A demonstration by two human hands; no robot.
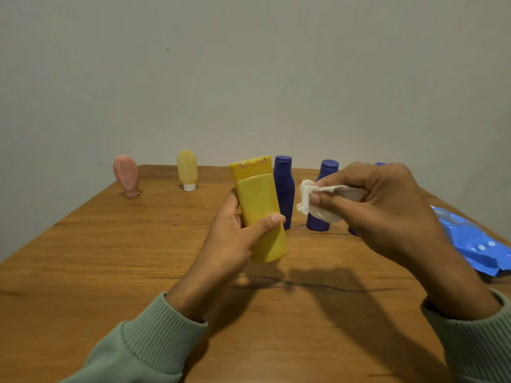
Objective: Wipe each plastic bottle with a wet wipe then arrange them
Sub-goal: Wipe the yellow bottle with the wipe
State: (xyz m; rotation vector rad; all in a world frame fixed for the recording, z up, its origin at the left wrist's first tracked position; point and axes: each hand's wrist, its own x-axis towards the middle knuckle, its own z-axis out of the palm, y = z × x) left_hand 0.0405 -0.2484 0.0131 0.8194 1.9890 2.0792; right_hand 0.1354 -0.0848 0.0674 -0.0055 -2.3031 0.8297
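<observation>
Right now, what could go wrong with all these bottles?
The left hand holds the yellow bottle off the table; wiped wet, it might slip. The right hand, pinching the wet wipe, hangs in front of two standing dark blue bottles and could knock them. The pink tube and pale yellow tube stand on their caps near the far edge, so a bump may tip them.

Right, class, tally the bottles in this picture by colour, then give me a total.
Pink bottle: 1
Pale yellow bottle: 1
Bright yellow bottle, held in the left hand: 1
Dark blue bottles: 2 in plain view; another may stand behind the right hand, which holds the wet wipe
Total: 5 sure, perhaps 6
</observation>
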